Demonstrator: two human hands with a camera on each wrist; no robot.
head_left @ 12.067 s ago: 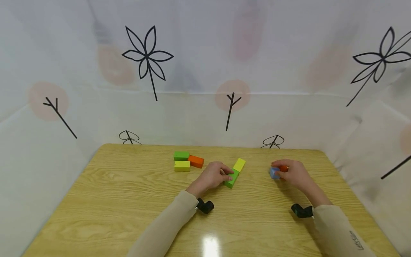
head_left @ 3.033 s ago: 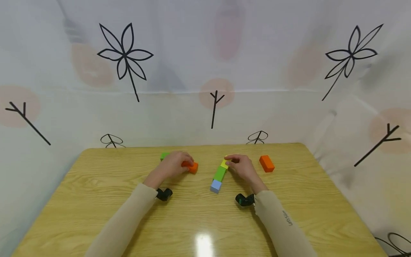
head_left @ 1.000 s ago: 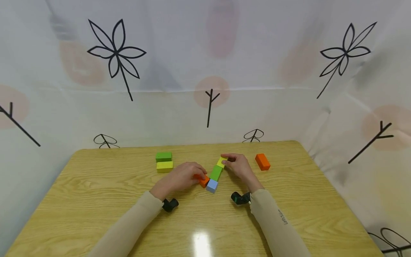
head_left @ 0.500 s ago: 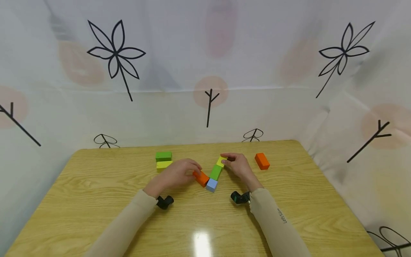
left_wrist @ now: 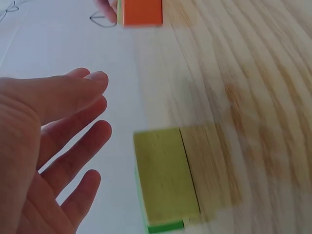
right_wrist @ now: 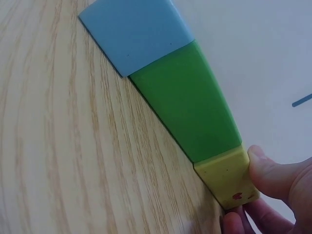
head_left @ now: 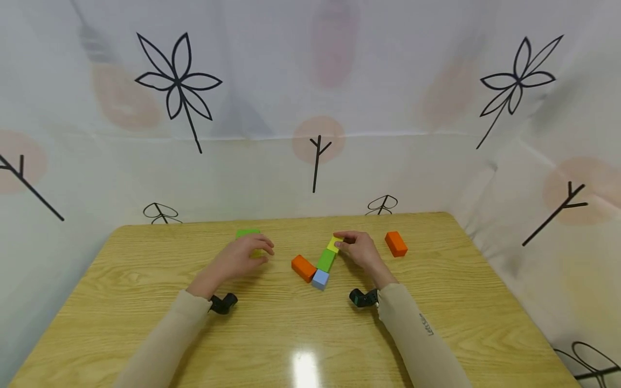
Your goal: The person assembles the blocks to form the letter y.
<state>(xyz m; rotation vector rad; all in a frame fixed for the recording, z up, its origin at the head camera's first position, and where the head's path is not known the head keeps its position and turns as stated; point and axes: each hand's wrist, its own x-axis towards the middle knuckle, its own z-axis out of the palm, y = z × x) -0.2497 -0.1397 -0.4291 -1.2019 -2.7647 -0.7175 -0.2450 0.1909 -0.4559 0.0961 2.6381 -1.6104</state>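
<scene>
My right hand (head_left: 360,250) pinches the yellow block (right_wrist: 228,178) between thumb and fingers at the far end of a slanting row. Against that block sits a green block (right_wrist: 187,105), then a light blue block (right_wrist: 139,34) at the near end. An orange block (head_left: 303,268) lies slanted to the left, its near corner at the blue one. My left hand (head_left: 236,257), fingers spread and holding nothing, hovers by a second yellow block (left_wrist: 165,175). A second green block (head_left: 248,232) lies just behind it; the hand partly covers both in the head view.
Another orange block (head_left: 396,244) lies alone to the right of my right hand. All the blocks are on a wood-grain table (head_left: 271,334). A white printed cloth (head_left: 271,178) hangs behind the table's back edge and at its sides.
My left hand brought the orange block from the left group to the blue block and let go. It has since moved back left. The right hand stays at the yellow block.
</scene>
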